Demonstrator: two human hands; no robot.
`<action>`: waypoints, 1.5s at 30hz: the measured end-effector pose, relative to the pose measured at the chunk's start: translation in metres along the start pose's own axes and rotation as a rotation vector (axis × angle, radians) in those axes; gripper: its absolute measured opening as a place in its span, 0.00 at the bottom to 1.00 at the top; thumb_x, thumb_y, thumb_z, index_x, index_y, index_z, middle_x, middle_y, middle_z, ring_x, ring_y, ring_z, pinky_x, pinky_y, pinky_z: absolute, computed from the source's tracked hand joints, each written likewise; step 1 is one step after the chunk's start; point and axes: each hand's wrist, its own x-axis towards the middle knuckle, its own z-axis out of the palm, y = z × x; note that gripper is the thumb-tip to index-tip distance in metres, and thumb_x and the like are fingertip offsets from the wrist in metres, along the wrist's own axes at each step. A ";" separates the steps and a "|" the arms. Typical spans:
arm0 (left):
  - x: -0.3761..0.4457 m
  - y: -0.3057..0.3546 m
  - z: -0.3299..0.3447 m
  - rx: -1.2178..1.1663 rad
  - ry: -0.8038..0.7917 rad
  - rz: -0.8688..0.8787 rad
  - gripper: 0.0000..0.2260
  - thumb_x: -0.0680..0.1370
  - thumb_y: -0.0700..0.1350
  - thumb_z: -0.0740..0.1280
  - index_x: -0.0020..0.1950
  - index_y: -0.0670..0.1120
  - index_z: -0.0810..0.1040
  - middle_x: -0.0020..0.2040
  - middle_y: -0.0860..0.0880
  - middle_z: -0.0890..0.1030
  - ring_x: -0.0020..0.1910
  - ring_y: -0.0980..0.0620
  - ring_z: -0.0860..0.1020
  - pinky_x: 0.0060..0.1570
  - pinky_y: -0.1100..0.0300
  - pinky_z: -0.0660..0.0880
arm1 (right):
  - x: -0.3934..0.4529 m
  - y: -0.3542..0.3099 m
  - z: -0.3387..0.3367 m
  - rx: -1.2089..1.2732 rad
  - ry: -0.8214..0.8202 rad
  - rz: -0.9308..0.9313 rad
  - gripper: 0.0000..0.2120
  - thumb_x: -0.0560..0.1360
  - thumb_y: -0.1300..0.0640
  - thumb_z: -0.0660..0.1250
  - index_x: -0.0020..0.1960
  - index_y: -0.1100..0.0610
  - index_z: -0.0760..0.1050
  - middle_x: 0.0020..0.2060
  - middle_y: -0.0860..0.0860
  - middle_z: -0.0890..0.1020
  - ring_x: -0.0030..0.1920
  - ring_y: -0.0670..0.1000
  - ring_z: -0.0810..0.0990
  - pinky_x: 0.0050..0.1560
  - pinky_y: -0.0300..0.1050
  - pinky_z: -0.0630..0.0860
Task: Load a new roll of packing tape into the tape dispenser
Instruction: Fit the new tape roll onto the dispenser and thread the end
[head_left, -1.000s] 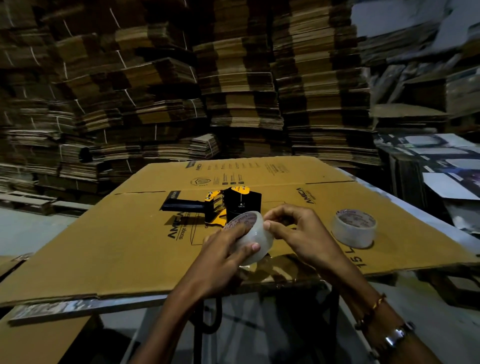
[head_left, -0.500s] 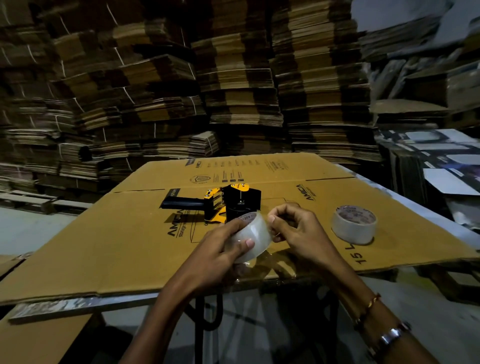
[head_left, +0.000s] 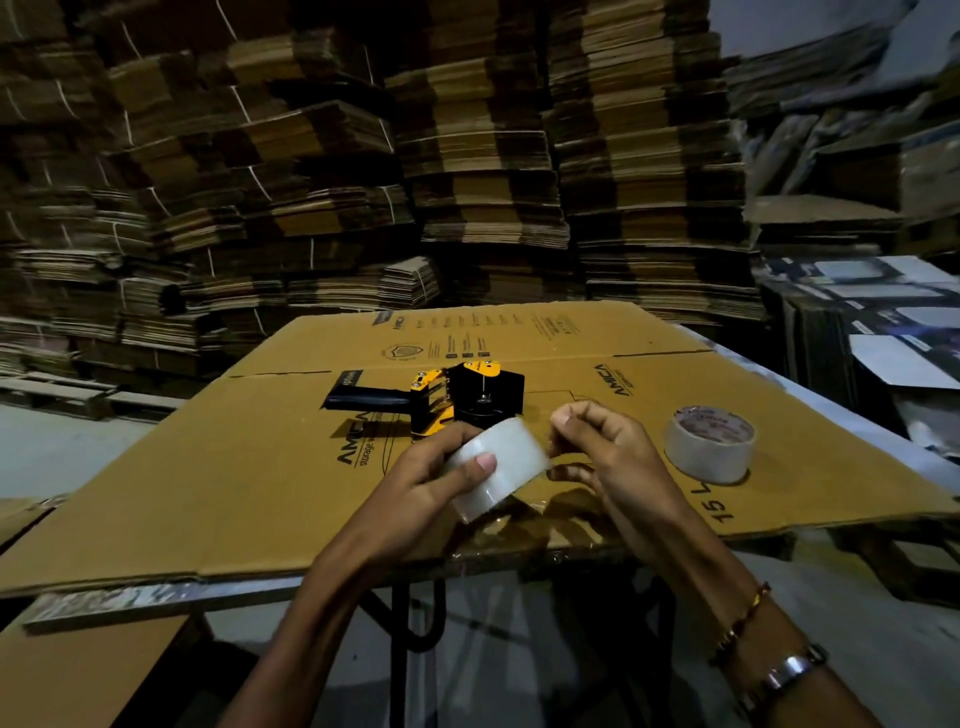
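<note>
My left hand (head_left: 423, 480) grips a clear roll of packing tape (head_left: 511, 457) above the near edge of the cardboard, its curved outer face turned toward me. Right beside the roll, my right hand (head_left: 615, 460) has thumb and fingers pinched at the roll's right edge, apparently on the clear tape end. The black and yellow tape dispenser (head_left: 457, 395) lies on its side just beyond my hands, handle pointing left, with no roll on it. A second tape roll (head_left: 710, 442) lies flat to the right.
A large flattened cardboard box (head_left: 249, 467) covers the table. A cardboard sheet (head_left: 78, 670) sits lower left. Tall stacks of flattened cartons (head_left: 467, 182) fill the background. Printed boxes (head_left: 883, 332) stand at the right.
My left hand has turned the roll so its outer face shows instead of its open end. My right hand moved slightly away from the roll's edge, fingers still pinched.
</note>
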 end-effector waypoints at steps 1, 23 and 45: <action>0.001 -0.001 0.000 -0.055 0.004 0.003 0.08 0.75 0.53 0.67 0.49 0.50 0.80 0.43 0.52 0.79 0.45 0.55 0.77 0.41 0.65 0.71 | 0.000 0.001 -0.002 -0.026 -0.015 0.026 0.09 0.80 0.50 0.66 0.50 0.55 0.79 0.48 0.56 0.81 0.47 0.54 0.80 0.45 0.52 0.80; 0.043 -0.041 -0.005 0.392 0.379 -0.061 0.20 0.79 0.48 0.68 0.70 0.49 0.72 0.66 0.51 0.73 0.66 0.52 0.73 0.59 0.58 0.74 | 0.027 -0.006 -0.030 -0.484 0.031 -0.158 0.07 0.76 0.49 0.70 0.48 0.53 0.78 0.58 0.49 0.76 0.60 0.52 0.77 0.53 0.53 0.82; 0.092 -0.090 -0.020 0.406 0.215 -0.097 0.40 0.69 0.57 0.77 0.75 0.56 0.59 0.66 0.53 0.74 0.62 0.52 0.74 0.56 0.56 0.76 | 0.102 0.045 0.009 -0.400 -0.083 -0.090 0.51 0.61 0.42 0.82 0.76 0.38 0.56 0.73 0.46 0.67 0.71 0.51 0.69 0.69 0.56 0.73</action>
